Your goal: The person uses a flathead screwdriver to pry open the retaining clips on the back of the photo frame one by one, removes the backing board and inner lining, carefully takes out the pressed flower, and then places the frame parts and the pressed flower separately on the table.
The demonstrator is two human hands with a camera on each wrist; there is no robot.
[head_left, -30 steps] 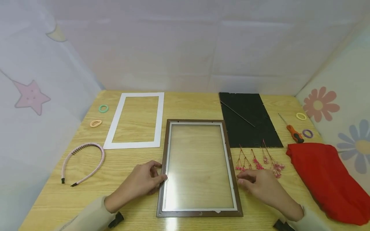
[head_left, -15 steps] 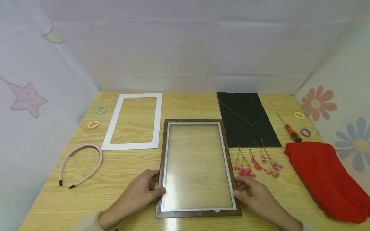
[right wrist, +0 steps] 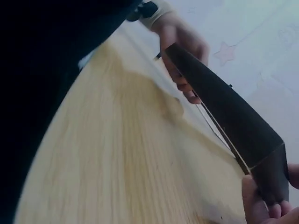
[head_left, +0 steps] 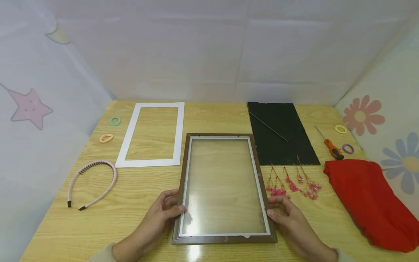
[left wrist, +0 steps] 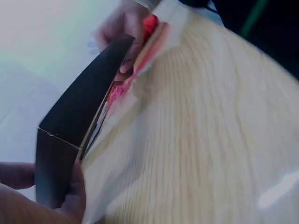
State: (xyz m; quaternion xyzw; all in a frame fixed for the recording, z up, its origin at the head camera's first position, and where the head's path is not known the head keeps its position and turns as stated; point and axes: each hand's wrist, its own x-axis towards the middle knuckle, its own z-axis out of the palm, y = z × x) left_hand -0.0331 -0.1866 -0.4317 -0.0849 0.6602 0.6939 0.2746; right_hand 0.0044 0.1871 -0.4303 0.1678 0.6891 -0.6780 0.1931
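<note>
A brown picture frame (head_left: 226,239) with a glass pane (head_left: 226,185) and a white inner edge lies in front of me, glass visible, its near end raised off the table. My left hand (head_left: 154,222) grips its left side, thumb on the rim and fingers curled beneath. My right hand (head_left: 292,222) grips the right side at about the same height. Both wrist views show the frame's dark outer side, as in the left wrist view, where the frame (left wrist: 84,93) stands above the tabletop with a gap below. Fingertips under the frame are partly hidden in the head view.
Around it on the wooden table (head_left: 144,182) lie a white mat border (head_left: 148,163), a pink headband (head_left: 114,178), hair ties (head_left: 114,121), a black backing board (head_left: 281,127) bearing a thin rod (head_left: 268,126), pink dried flowers (head_left: 278,191), an orange screwdriver (head_left: 333,149) and red cloth (head_left: 370,203).
Both hands have slid toward the near end of the frame, and the right hand has closed on its side. The frame's near end has come up off the table.
</note>
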